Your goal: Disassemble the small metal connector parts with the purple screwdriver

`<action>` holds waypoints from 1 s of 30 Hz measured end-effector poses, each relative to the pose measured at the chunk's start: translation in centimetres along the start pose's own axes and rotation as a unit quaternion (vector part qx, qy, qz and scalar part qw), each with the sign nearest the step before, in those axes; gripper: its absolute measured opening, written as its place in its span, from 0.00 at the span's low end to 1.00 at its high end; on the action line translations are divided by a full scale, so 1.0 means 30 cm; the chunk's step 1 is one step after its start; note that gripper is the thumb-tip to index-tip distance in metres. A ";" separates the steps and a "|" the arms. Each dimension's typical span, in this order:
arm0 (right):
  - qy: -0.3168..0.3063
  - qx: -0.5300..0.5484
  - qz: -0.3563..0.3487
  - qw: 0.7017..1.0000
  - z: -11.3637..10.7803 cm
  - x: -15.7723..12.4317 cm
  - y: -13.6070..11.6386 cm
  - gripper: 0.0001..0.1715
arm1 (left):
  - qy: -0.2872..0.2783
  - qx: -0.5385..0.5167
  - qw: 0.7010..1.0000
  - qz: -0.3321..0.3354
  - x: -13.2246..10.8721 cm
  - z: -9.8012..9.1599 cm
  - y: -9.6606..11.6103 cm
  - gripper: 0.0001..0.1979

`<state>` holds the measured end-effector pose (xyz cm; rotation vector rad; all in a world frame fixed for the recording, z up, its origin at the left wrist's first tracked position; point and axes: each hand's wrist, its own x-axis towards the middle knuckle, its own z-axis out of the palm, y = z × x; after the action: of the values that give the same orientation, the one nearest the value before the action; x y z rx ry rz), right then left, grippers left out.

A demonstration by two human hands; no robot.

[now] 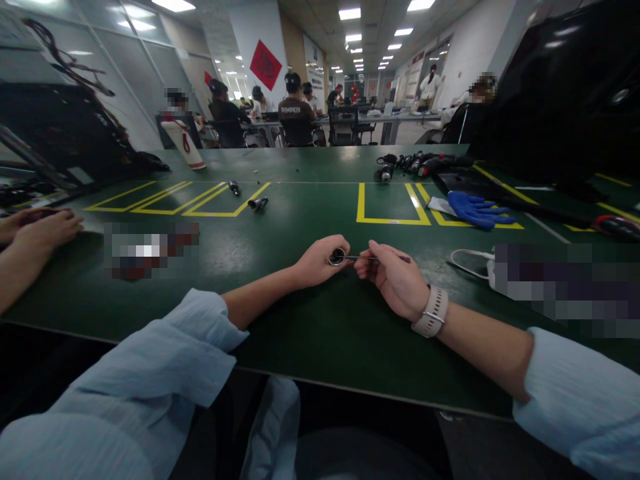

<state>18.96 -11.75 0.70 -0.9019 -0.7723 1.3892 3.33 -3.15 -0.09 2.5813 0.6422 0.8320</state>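
Light-blue sleeves (pixel 150 360) of thin, creased cloth lie closest, coming in from 8 and 4 o'clock. At the centre of the clock, over the green counter (pixel 320 333), is a round metal piece (pixel 336 256), gripped in the curled left hand (pixel 317 261) with its open end showing. The right hand (pixel 395 275), at 3 o'clock from it, pinches a thin rod (pixel 357 257) whose far end meets the opening.

The work on this piece looks under way, not finished; how deep the rod reaches, I cannot tell. Two smaller metal parts, one dark (pixel 234 188) and one shiny with a flared end (pixel 258 204), lie loose at 10 o'clock and are in neither hand, so they seem yet to be joined to anything.

The piece has a smooth, bright rim around a dark hollow; the rod is slim and straight. The counter is flat with a soft sheen, crossed by yellow tape (pixel 393 221). A ribbed blue glove (pixel 475 209) sprawls at 2 o'clock, and tangled black cables (pixel 400 162) at 1.
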 end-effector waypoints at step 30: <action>0.049 -0.025 -0.111 0.992 0.014 -0.017 -0.011 0.12 | 0.115 0.200 0.968 -0.096 -0.001 -0.048 -0.040 0.15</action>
<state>18.72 -12.20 1.24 -0.8876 -0.8087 1.1265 2.05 -1.89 0.44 2.7262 1.2218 1.0348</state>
